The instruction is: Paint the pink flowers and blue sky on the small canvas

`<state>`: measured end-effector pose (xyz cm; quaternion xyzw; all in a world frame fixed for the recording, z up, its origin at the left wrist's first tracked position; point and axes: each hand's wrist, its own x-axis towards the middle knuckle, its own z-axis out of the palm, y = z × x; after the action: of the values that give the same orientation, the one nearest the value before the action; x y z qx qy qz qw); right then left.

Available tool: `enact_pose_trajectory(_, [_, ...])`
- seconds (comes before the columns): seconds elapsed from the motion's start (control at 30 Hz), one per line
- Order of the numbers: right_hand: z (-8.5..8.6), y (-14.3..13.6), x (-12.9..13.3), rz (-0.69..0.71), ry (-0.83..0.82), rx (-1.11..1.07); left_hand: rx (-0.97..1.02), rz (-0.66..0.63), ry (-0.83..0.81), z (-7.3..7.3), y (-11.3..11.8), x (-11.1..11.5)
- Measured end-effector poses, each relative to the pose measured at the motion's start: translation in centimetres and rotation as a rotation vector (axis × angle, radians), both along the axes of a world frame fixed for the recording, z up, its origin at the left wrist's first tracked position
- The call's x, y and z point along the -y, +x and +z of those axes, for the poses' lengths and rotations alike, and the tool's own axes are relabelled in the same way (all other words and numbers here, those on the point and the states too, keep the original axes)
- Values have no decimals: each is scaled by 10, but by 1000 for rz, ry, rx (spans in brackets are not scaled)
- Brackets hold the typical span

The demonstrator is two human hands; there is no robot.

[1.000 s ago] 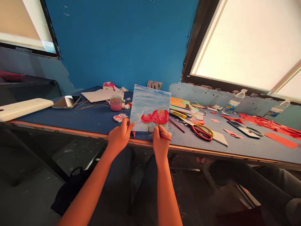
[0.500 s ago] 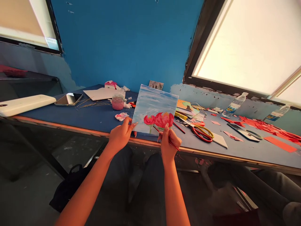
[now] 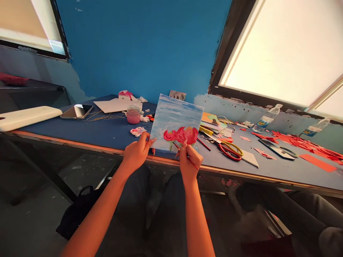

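A small painting (image 3: 177,116) with a blue sky and red flowers is tilted up at the table's front edge. My left hand (image 3: 136,152) is closed on its lower left corner, thumb on the front. In my right hand (image 3: 190,162) is a thin red paintbrush (image 3: 193,164), pinched between the fingers. The brush tip is at the painting's lower part, by the stems under the red flowers; whether it touches cannot be made out. Left of the painting stand a jar of pinkish water (image 3: 133,115) and a crumpled, paint-stained tissue (image 3: 138,131).
Right of the painting lie red-and-yellow scissors (image 3: 230,150), a red pencil-like stick (image 3: 203,144), a phone (image 3: 277,149), red paper scraps (image 3: 300,142) and a plastic bottle (image 3: 267,118). To the left are another phone (image 3: 76,111) and a long white object (image 3: 30,117). Another person's leg (image 3: 292,210) shows below right.
My right hand has shifted slightly left and down along the painting, bringing the brush tip toward the left flower's stem. My left hand keeps its hold on the corner.
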<state>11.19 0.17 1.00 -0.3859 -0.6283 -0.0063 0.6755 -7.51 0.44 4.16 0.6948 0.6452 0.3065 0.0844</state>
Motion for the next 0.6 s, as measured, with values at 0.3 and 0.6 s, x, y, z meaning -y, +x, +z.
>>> enact_pose_trajectory(0.3, [-6, 1, -3, -8, -25, -54, -4, -1, 3, -1, 0, -1])
enact_pose_trajectory(0.6, [-6, 0, -3, -16, -22, -45, 35, -21, -6, -1, 0, 0])
